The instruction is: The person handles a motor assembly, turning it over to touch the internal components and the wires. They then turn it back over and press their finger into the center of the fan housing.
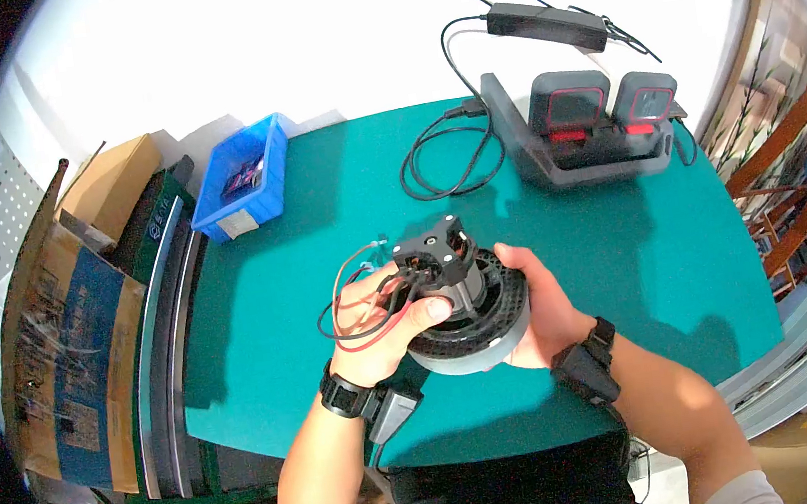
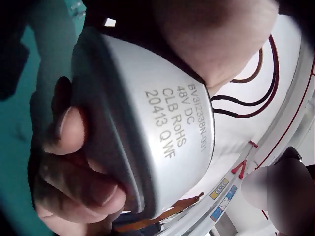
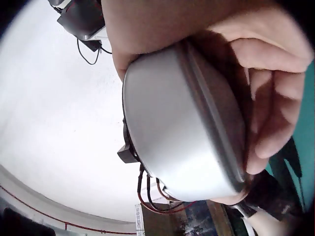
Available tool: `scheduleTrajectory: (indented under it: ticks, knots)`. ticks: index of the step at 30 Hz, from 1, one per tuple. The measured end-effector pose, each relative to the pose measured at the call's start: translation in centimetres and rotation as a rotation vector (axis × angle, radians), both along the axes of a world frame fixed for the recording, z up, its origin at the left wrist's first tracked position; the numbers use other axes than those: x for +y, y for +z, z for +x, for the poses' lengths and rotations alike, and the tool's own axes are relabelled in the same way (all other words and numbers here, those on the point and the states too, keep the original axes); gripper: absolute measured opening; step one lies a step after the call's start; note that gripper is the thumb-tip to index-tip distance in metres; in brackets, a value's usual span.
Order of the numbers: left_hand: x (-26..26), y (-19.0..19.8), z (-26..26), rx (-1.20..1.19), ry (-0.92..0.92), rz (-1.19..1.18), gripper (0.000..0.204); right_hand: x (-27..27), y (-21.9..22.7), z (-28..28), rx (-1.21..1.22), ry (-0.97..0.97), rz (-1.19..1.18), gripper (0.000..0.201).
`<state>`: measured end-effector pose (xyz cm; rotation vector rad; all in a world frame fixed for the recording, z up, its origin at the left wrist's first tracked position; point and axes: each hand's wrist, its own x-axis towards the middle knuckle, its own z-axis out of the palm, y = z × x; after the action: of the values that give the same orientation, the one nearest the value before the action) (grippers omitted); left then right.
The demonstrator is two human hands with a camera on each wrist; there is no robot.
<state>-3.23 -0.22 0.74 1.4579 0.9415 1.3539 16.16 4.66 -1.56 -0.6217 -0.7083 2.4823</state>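
Observation:
Both hands hold a round electric motor (image 1: pixel 477 356) over the green table. It has a silver drum and a black perforated top, with a black bracket (image 1: pixel 444 250) standing up from the middle. My left hand (image 1: pixel 374 341) grips the left side, its thumb laid over the top beside the bracket. My right hand (image 1: pixel 547 310) grips the right side, with the thumb at the rim and the fingers curled beneath. Red, black and brown wires (image 1: pixel 335 306) loop out over the left hand. In the left wrist view, printed "48V DC" lettering shows on the silver motor wall (image 2: pixel 167 128).
A blue bin (image 1: pixel 248 214) with small items stands at the table's back left. At the back right sits a dark grey case (image 1: pixel 605 167) holding two box-shaped devices. A black cable (image 1: pixel 404 176) runs to a power adapter (image 1: pixel 547 26). Cardboard boxes (image 1: pixel 75 363) line the left side.

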Motion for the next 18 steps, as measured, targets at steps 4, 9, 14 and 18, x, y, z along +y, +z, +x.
scheduleTrajectory:
  ticks: [4, 9, 14, 18]
  knots:
    - [0.12, -0.71, -0.23, 0.005, 0.085, -0.017, 0.040, 0.12, -0.08, 0.33, 0.006, 0.029, 0.016, 0.064]
    - [0.16, -0.36, -0.15, 0.003, 0.116, -0.040, 0.041, -0.16, -0.25, 0.35, 0.061, 0.053, 0.044, 0.063]
    - [0.19, 0.02, -0.25, -0.019, 0.072, -0.080, 0.045, -0.23, -0.03, 0.19, 0.032, 0.015, 0.031, 0.062]
    - [0.30, -0.01, -0.41, 0.012, 0.043, -0.088, 0.050, -0.24, -0.14, 0.26, 0.061, 0.034, 0.064, 0.062]
